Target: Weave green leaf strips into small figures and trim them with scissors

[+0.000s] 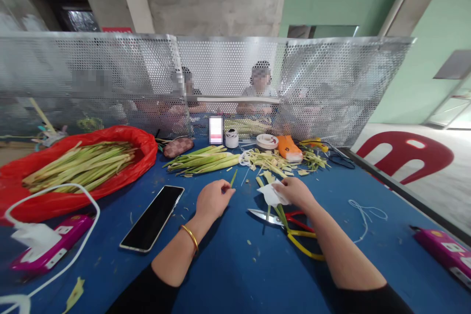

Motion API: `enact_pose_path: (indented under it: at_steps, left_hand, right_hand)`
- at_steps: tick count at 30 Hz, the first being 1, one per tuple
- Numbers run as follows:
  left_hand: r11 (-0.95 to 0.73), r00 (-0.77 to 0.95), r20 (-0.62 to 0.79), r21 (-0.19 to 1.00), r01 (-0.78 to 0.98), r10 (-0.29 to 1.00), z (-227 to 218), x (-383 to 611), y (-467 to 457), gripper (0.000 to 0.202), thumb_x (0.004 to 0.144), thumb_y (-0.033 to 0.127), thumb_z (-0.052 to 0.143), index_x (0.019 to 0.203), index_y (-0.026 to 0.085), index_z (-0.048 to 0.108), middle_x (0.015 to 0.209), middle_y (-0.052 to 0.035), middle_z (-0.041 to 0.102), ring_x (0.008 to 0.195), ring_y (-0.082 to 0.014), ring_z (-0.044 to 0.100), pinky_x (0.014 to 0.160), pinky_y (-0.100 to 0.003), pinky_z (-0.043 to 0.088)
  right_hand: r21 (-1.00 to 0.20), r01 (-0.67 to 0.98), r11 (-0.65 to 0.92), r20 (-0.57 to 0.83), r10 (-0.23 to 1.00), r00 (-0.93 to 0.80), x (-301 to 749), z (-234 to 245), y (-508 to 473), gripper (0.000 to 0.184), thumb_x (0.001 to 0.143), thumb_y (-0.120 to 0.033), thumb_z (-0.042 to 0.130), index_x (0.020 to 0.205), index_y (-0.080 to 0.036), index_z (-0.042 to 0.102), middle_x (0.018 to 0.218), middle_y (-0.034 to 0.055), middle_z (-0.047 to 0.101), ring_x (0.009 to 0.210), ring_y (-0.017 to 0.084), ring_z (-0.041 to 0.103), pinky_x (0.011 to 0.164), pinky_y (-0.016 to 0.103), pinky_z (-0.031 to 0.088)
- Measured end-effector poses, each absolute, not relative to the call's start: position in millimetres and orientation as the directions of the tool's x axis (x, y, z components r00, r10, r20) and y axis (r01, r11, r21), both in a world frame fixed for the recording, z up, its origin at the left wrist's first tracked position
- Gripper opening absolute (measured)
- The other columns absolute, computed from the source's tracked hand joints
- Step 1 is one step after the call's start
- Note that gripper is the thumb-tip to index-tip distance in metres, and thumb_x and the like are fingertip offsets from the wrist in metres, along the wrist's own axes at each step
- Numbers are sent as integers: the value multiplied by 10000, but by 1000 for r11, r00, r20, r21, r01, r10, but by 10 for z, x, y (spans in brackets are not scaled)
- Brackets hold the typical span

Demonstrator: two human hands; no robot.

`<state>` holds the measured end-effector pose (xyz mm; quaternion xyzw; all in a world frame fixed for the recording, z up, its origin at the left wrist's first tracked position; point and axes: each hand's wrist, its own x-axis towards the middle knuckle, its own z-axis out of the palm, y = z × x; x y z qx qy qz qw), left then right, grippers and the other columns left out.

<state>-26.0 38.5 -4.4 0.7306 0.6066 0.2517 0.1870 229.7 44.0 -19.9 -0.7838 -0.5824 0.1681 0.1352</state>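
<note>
My left hand point(214, 199), with a gold bangle at the wrist, is closed in a pinch on a short green leaf piece point(233, 178) that sticks up past the fingertips. To the right, my right hand point(297, 191) grips a crumpled white tissue point(271, 195). Under and in front of that hand lie scissors point(270, 217) with one red and one yellow handle, partly covered by my forearm. Green leaf strips point(281, 213) poke out beside the blades. Beyond my hands is a bundle of green stalks point(206, 161), with pale trimmed scraps point(270, 161) to its right.
A red plastic bag point(143, 152) full of stalks stands at the left. Nearer are a dark phone point(152, 218), a purple power strip point(69, 235) and a white cable. An orange packet point(289, 147) and tape roll point(267, 141) sit before a perforated metal screen point(228, 66); people sit behind it.
</note>
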Motion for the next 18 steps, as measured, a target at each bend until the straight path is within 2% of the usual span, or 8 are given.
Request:
enact_pose_path:
  at_steps: [2,7,10,12,15,18]
  left_hand:
    - [-224,185,126,576,786,975,-75,-241,368,139,794,322,610,811,232,715,844,-28,733,795,-194,637,661,-272,392]
    - [-258,242,107,590,765,964,-140,-229,354,116,750,308,649,775,222,723,794,-45,730,749,-204,633,624,-275,371]
    - [-264,234,132,623,736,963,-122,-226,354,120,756,297,634,773,221,725,791,-43,730,746,-202,629,639,-278,373]
    - [-260,211,154,658,706,965,-87,-220,353,155,783,310,600,789,218,725,788,-39,727,738,-194,625,647,-275,383]
    - [-242,166,176,744,622,970,-32,-205,348,299,846,428,512,873,207,713,786,-34,718,695,-171,619,623,-255,406]
    - [-159,126,119,909,386,985,-3,-202,345,432,821,572,495,822,178,673,716,-25,677,582,-142,572,535,-232,389]
  right_hand:
    - [-414,868,-274,-110,962,251,2276,-220,437,280,787,-431,584,686,-191,689,739,64,693,719,205,626,546,256,334]
    - [-449,859,-246,-80,969,235,2234,-282,440,166,734,-264,597,593,-183,628,648,47,640,642,181,573,536,256,295]
    - [-499,842,-203,-10,974,228,2230,-243,435,183,748,-236,555,572,-182,557,608,35,579,617,170,525,532,260,277]
    - [-552,823,-131,55,980,193,2204,-167,398,167,775,-254,520,622,-188,533,617,13,540,623,162,494,536,254,280]
    - [-647,762,32,107,993,49,2107,-4,265,167,816,-330,494,713,-200,511,641,-29,498,608,136,469,531,226,315]
    - [-778,606,164,4,967,-255,1997,136,96,184,809,-355,536,722,-206,472,619,-57,446,540,105,431,485,205,314]
